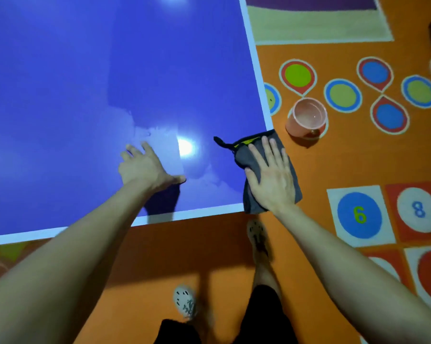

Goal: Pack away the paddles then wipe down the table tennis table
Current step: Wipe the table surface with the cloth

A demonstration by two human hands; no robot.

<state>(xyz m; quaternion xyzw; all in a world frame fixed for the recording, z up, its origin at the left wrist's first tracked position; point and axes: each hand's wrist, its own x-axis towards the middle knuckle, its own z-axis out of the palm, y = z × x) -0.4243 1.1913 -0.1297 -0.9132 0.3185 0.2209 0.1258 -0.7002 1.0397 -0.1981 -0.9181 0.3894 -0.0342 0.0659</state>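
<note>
The blue table tennis table [85, 83] with white edge lines fills the upper left of the head view. A grey cloth [252, 202] with a black and yellow trim lies over the table's near right corner, partly hanging past the edge. My right hand [271, 177] presses flat on the cloth with straight fingers. My left hand [145, 167] rests on the bare table surface, fingers spread. A wet, paler patch shows on the table between the two hands. No paddles are in view.
A pink plastic tub [306, 120] holding some liquid stands on the orange floor just beyond the table's corner. The floor carries painted circles and numbered squares [360, 216]. My feet in light shoes [184, 300] stand below the table's near edge.
</note>
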